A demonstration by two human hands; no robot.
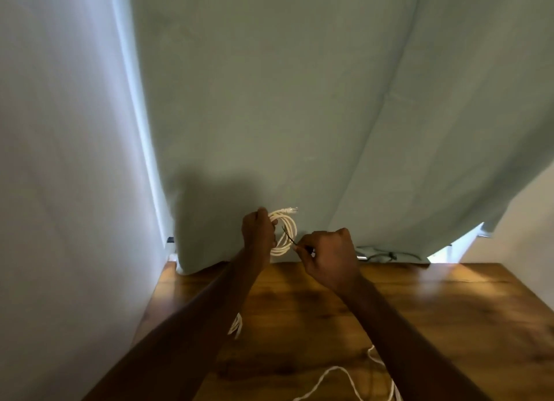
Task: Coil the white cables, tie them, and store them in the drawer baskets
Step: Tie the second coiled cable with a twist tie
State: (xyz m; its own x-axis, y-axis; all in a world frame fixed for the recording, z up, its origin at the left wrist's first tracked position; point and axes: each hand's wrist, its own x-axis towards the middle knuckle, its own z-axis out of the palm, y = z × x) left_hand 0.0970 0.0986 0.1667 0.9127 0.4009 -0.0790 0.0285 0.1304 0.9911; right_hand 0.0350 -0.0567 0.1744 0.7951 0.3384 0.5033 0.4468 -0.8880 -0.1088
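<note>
A coiled white cable [286, 231] is held up above the far edge of the wooden table [449, 310], its plug end [291, 210] sticking out at the top. My left hand [258, 231] grips the coil's left side. My right hand [328, 258] pinches a thin dark tie [288, 235] that runs across the coil's lower right part. More loose white cable [335, 373] lies on the table near the bottom edge, and a white bundle [236, 325] shows just beside my left forearm.
A grey-green curtain [299, 101] hangs behind the table, with a white wall [60, 161] to the left. Dark cords [386, 255] lie at the table's back edge under the curtain. No drawer baskets are in view.
</note>
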